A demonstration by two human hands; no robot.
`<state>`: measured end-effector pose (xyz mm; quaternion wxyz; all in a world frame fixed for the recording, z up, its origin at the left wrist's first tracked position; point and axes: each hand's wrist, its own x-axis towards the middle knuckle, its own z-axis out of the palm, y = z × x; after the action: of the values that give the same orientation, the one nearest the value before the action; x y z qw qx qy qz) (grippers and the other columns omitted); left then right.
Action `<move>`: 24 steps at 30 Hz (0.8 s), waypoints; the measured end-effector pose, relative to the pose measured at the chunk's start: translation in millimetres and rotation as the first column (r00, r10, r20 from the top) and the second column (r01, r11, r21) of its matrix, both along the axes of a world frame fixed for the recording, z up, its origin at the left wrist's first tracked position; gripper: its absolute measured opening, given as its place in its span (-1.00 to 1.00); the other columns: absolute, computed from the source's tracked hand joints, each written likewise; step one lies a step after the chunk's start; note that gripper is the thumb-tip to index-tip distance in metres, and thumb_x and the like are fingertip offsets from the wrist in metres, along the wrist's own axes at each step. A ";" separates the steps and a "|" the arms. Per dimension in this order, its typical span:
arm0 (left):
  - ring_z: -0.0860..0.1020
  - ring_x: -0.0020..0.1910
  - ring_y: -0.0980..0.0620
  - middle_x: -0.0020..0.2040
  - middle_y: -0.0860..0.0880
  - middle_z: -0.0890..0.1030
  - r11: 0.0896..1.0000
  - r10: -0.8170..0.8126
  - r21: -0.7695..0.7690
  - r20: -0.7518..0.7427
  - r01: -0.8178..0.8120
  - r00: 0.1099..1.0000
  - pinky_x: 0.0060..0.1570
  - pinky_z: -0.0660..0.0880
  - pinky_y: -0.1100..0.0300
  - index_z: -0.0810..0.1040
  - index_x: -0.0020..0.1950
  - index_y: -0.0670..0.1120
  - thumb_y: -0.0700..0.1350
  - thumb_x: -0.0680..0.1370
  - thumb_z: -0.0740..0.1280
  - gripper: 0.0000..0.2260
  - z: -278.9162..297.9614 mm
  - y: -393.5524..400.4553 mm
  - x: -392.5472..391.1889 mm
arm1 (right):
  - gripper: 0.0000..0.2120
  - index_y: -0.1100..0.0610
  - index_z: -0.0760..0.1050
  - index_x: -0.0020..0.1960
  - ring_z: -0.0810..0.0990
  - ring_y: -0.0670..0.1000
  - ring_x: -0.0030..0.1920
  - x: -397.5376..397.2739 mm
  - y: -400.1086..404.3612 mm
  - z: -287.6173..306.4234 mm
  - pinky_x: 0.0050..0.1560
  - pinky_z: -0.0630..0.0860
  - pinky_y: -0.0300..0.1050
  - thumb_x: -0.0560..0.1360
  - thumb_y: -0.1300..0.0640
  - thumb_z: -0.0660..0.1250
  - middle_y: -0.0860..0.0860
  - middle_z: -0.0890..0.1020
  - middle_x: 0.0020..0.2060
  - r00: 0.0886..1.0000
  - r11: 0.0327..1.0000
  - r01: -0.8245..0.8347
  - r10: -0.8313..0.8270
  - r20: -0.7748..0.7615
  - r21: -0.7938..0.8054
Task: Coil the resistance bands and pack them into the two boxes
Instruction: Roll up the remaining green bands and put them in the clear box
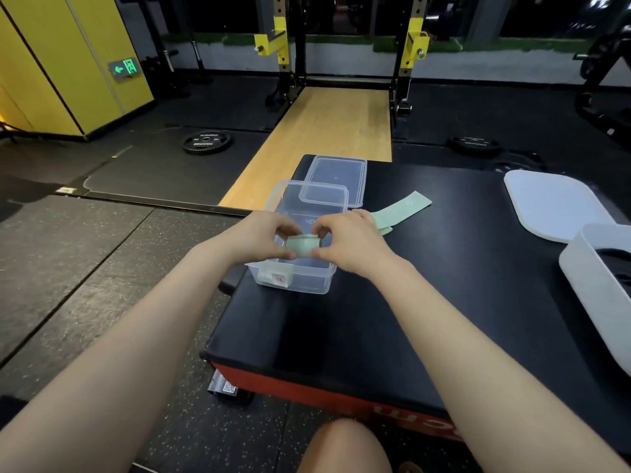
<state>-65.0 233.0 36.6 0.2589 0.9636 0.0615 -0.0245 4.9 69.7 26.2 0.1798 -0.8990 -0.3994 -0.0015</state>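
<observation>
A pale green resistance band (303, 245) is partly rolled into a small coil above the clear plastic box (297, 283). My left hand (259, 238) pinches the coil's left end and my right hand (348, 242) pinches its right end. The band's loose tail (403, 208) trails flat to the right across the black padded bench (375, 319). The clear box's lid (336, 177) leans on the box's far rim. A white box (594, 291) with something dark inside stands at the right edge.
A white lid (553, 203) lies at the bench's far right. Beyond the bench are a wooden lifting platform (324, 131), a yellow and black rack (283, 52) and weight plates (206, 142) on the rubber floor. My knee (345, 448) shows at the bottom.
</observation>
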 end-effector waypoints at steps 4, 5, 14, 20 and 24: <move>0.55 0.03 0.11 0.04 0.03 0.63 0.996 -0.065 0.049 -0.092 0.070 0.994 0.03 0.40 0.32 0.58 0.16 -0.08 -0.18 0.41 0.47 -0.68 -9.5 2.2 7.7 | -0.68 -0.05 0.53 0.16 0.47 0.01 0.09 11.0 13.2 -0.9 0.44 0.01 0.00 0.44 -0.12 0.35 -0.09 0.64 -0.02 0.995 0.963 -0.096 0.102 0.011 -0.251; 0.55 0.04 0.09 0.05 0.02 0.63 0.994 -0.082 0.063 -0.110 0.089 0.991 0.06 0.44 0.28 0.59 0.15 -0.08 -0.18 0.42 0.45 -0.70 -11.3 2.6 10.2 | -0.71 -0.04 0.55 0.13 0.48 0.01 0.10 12.9 16.4 -1.2 0.46 -0.05 0.04 0.45 -0.12 0.34 -0.07 0.65 -0.05 0.992 0.949 -0.115 0.124 0.011 -0.295; 0.51 -0.03 0.15 0.11 0.01 0.62 0.971 -0.180 0.093 -0.314 0.219 0.932 -0.01 0.39 0.37 0.56 0.21 -0.10 -0.20 0.43 0.44 -0.65 -12.2 1.4 34.3 | -0.86 0.15 0.47 -0.09 0.41 0.03 -0.11 18.9 32.6 1.2 0.24 0.28 -0.12 0.45 0.09 0.33 -0.04 0.45 -0.33 0.977 0.848 -0.205 0.206 -0.053 -0.488; 0.52 0.00 0.13 0.11 0.00 0.61 0.970 -0.191 0.075 -0.352 0.231 0.916 -0.01 0.38 0.36 0.55 0.19 -0.11 -0.24 0.44 0.41 -0.67 -15.5 -6.5 43.5 | -0.69 0.03 0.23 -0.33 0.38 0.06 -0.16 21.4 32.2 1.5 -0.22 0.30 -0.12 0.46 0.12 0.32 -0.03 0.34 -0.36 0.978 0.808 -0.202 0.198 -0.067 -0.554; 0.56 0.01 0.05 0.08 -0.04 0.63 0.964 -0.189 0.110 -0.366 0.243 0.911 -0.01 0.46 0.26 0.56 0.14 -0.13 -0.28 0.43 0.36 -0.71 -21.7 -10.4 48.4 | -0.80 0.08 0.32 -0.23 0.46 0.08 -0.15 22.8 34.5 3.4 -0.19 0.37 -0.11 0.46 0.12 0.34 -0.03 0.35 -0.34 0.977 0.770 -0.204 0.197 -0.079 -0.604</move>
<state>-16.7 222.7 14.8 0.1649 0.9614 0.0014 -0.2202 27.7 104.2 29.5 -0.1179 -0.8610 -0.4710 0.1515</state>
